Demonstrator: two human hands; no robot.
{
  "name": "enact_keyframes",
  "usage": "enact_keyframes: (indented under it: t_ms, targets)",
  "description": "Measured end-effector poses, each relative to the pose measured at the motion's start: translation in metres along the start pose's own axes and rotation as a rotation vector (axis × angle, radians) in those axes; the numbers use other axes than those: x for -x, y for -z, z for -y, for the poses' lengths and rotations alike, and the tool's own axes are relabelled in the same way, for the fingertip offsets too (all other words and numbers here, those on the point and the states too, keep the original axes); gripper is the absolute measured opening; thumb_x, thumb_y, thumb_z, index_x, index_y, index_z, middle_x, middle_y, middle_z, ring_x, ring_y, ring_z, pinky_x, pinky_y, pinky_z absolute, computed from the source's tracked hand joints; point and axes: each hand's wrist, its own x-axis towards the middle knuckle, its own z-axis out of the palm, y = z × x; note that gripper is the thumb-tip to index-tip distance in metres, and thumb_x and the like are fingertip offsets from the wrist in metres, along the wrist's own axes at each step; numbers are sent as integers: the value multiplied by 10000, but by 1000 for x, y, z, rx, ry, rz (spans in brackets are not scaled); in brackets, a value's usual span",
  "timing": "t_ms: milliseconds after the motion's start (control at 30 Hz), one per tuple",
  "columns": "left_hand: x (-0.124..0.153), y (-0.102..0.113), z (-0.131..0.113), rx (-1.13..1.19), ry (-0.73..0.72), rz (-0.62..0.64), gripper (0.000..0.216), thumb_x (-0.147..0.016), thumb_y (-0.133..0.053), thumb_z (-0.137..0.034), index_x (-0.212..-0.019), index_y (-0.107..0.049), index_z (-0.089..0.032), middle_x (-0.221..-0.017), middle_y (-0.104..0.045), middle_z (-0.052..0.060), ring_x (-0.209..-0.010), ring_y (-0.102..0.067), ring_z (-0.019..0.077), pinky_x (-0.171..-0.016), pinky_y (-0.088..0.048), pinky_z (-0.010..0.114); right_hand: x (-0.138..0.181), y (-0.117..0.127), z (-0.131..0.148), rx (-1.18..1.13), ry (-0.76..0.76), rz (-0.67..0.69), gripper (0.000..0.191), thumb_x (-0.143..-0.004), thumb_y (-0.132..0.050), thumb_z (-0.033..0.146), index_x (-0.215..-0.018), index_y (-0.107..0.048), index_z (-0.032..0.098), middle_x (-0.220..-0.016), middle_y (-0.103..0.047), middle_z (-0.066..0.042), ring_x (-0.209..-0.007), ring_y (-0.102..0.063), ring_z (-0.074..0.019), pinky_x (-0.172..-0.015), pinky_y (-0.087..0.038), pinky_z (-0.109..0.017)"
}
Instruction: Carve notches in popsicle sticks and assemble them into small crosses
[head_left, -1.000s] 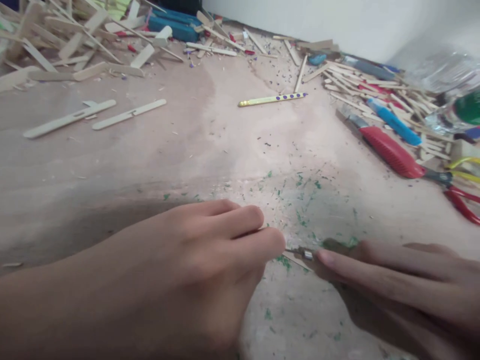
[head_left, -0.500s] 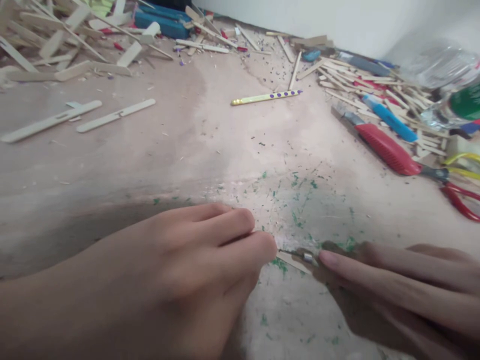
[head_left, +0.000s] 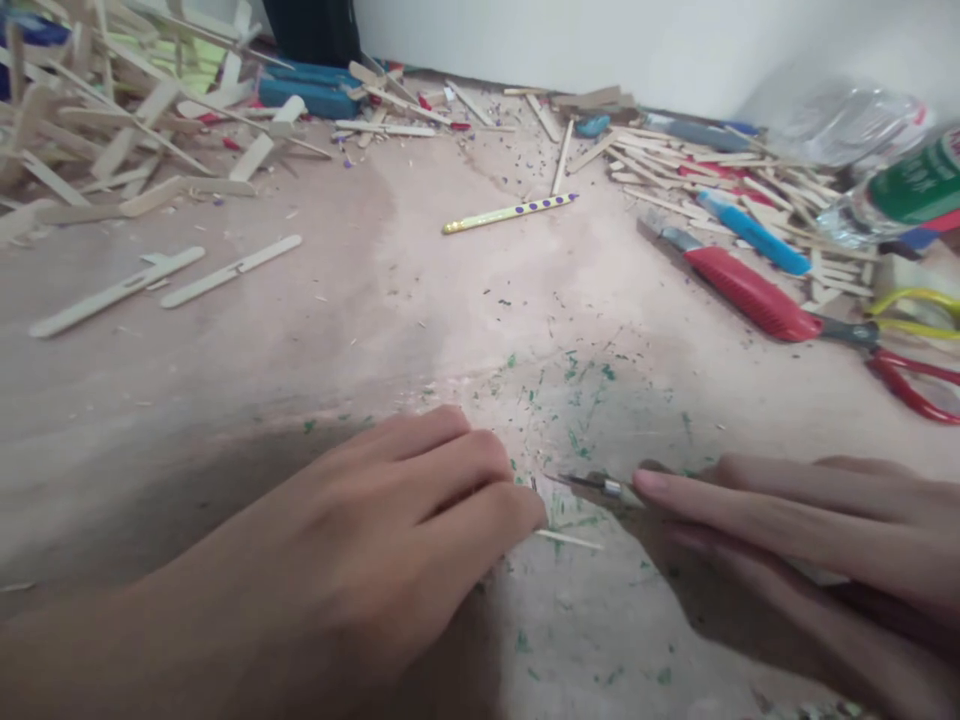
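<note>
The left hand [head_left: 360, 560] presses fingertips down on a thin wooden sliver [head_left: 570, 541] lying on the work surface [head_left: 450, 320]. The right hand [head_left: 810, 540], fingers closed around a craft knife [head_left: 592, 485], holds its blade just above the sliver.

The thin wood sliver [head_left: 570, 541] now lies apart from the knife [head_left: 596, 487], pointing out from under the left hand [head_left: 390, 560]. The knife tip in the right hand [head_left: 795, 540] has drawn back and sits beyond the sliver, no longer across it.
</note>
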Motion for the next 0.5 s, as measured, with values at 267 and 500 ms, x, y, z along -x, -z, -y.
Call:
enact_keyframes:
  t_ms: [267, 500]
  targets:
    - [0, 12, 1, 46, -56, 13, 206, -1096, -498, -154, -1075, -699, -198, -1018, -733, -18, -937, -644, 131, -867, -496, 264, 1, 4, 3, -43, 30, 44, 478, -1123, -379, 257, -1570, -486, 388, -1033, -808, 1, -765, -765, -132, -530, -539, -261]
    - [6, 9, 4, 139, 118, 20, 289, -1052, -488, -100, -1004, -737, -238, -1004, -720, -14, -887, -621, 148, -773, -463, 292, 4, 1, 13, -33, 33, 77, 408, -1119, -417, 320, -1502, -559, 333, -906, -772, 26, -677, -712, -125, -535, -537, -243]
